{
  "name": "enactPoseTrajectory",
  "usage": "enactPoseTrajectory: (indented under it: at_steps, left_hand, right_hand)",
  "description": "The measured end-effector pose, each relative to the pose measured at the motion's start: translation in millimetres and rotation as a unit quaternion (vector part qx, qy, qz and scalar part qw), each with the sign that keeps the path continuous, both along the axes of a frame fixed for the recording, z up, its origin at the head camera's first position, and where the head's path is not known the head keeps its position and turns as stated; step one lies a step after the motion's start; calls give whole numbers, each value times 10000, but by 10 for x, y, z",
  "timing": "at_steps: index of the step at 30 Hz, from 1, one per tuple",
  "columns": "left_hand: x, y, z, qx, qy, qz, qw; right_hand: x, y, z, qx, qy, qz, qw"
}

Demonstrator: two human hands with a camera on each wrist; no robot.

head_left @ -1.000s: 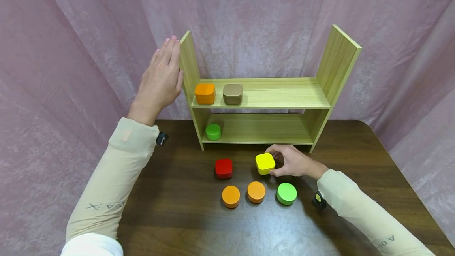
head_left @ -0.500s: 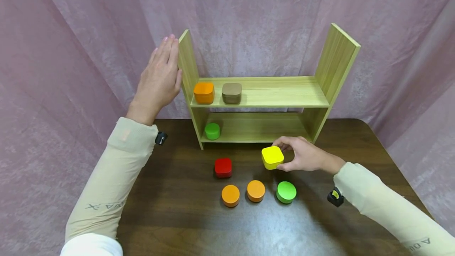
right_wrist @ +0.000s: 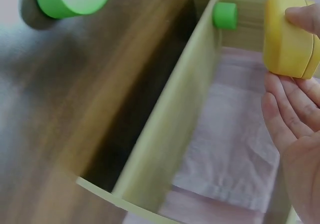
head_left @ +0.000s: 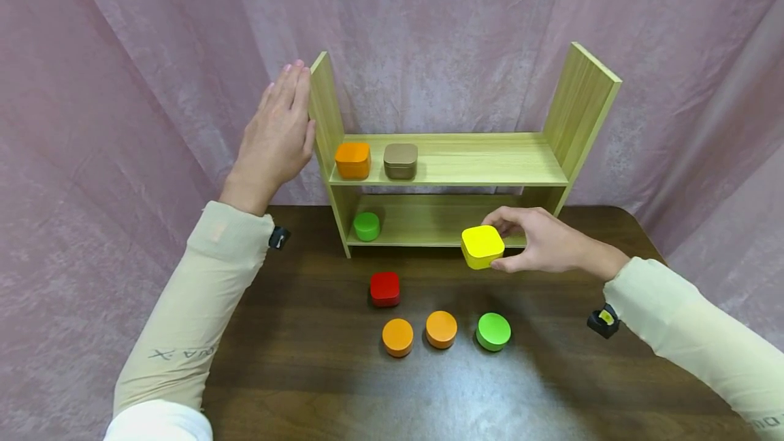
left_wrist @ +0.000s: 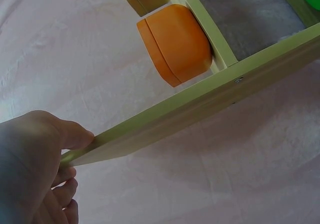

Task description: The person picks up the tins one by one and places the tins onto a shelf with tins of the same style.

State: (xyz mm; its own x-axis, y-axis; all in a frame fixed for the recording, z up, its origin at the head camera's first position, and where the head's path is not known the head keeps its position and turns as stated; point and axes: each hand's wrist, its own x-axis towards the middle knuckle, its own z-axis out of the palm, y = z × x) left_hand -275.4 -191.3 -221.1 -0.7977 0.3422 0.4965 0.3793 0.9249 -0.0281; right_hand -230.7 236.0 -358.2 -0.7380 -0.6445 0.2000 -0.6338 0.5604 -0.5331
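The yellow square tin (head_left: 482,246) is off the desk (head_left: 306,359), held in the air in front of the lower shelf board, near that board's right end. The right hand (head_left: 542,240) grips it from the right side; its fingers (right_wrist: 286,115) are clamped on the tin, with the thumb on the near face and the other fingers curled over the far side, as the right wrist view shows.

The left hand (head_left: 275,135) lies flat against the outer face of the left side panel of the wooden shelf (head_left: 465,162), near the panel's top edge. Its fingers are straight and together, pressed to the wood, and the thumb rests along the panel's edge in the left wrist view.

The shelf stands at the back edge of the desk, against a pink curtain (head_left: 153,53). On its upper board, at the left end, sit an orange square tin (head_left: 352,160) and just beside it a brown square tin (head_left: 401,160). On the lower board, in the left corner, stands a small green round tin (head_left: 367,226).

On the desk in front of the shelf lies a red square tin (head_left: 385,289). Nearer the front edge, three round tins stand in a row: two orange ones (head_left: 398,337) (head_left: 442,329) close together and a light green round tin (head_left: 493,331) to their right, below the held tin.
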Motion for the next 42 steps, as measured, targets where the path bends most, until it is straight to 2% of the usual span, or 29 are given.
enactPoseTrajectory:
  at_steps: [10, 15, 21, 29, 42]
  left_hand:
    - [-14, 6, 8, -7, 35, 26, 10000]
    - [-25, 4, 2, 14, 29, 6, 10000]
    - [-28, -5, -12, 32, 37, -1, 10000]
    - [-38, -16, -14, 50, 35, -3, 10000]
    - [-49, -28, -38, 57, 17, 9, 10000]
  right_hand:
    - [-97, -51, 435, 188, 351, -87, 9992]
    - [-192, -145, 590, 65, 411, -206, 9989]
    - [-316, -263, 730, -234, 314, -141, 9991]
    - [-497, -366, 822, -406, 329, -300, 9982]
    - [-764, -452, 774, -269, 185, -901, 9954]
